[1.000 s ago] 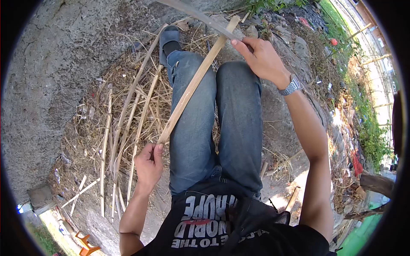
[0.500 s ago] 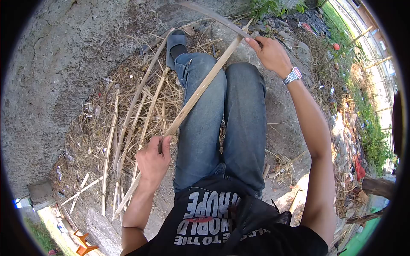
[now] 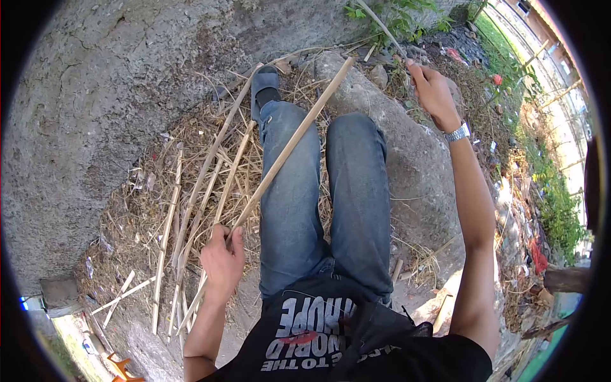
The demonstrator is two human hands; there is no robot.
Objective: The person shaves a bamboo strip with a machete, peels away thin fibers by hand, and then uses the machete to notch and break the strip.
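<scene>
We sit on a rock [image 3: 407, 159] with our knees drawn together, and a long bamboo strip [image 3: 289, 145] lies slantwise over our left thigh, so the leg props it while it is worked. Our left hand [image 3: 221, 258] has its grip closed round the strip's near end, low beside the hip, thumb on top and wrist bent back; holding it there keeps the free length pointing up and away from the body. The far tip reaches past the knee toward the stones.

Our right hand [image 3: 434, 89] is raised well ahead, arm nearly straight, with a wristwatch [image 3: 457, 133] on the wrist. Its grip is shut on the handle of a thin, curved blade [image 3: 380, 25] that points up toward the weeds, clear of the strip and apart from it.

To our left, more bamboo strips [image 3: 191, 210] lie on a bed of dry shavings [image 3: 146, 210], beside the rough concrete wall [image 3: 95, 95]. A sandalled foot [image 3: 264, 86] rests among the shavings.
</scene>
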